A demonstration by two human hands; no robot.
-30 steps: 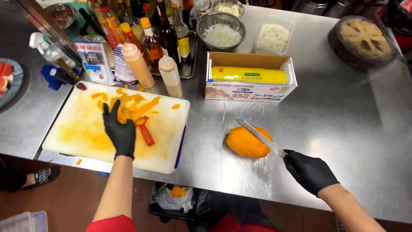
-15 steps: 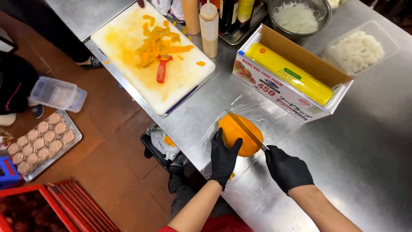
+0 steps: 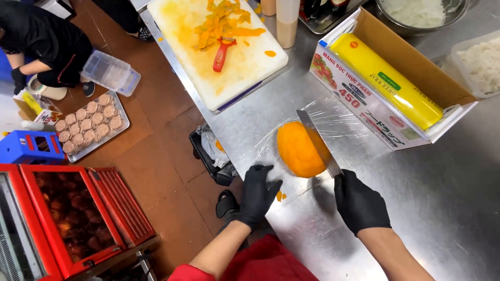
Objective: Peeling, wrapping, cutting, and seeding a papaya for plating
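We see peeled mango (image 3: 298, 150) whole on plastic wrap (image 3: 333, 115); right hand (image 3: 359, 203) fingers clenched on knife (image 3: 319, 141), blade on mango; left hand (image 3: 259, 191) fingers released, flat on counter (image 3: 442, 198). Slicing left.

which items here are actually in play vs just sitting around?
In play:
- right hand holding the knife
- peeled orange fruit under the blade
- cling film sheet beneath it
- left hand on the film's edge

Lying about:
- cutting board
- red peeler
- film roll box
- egg tray
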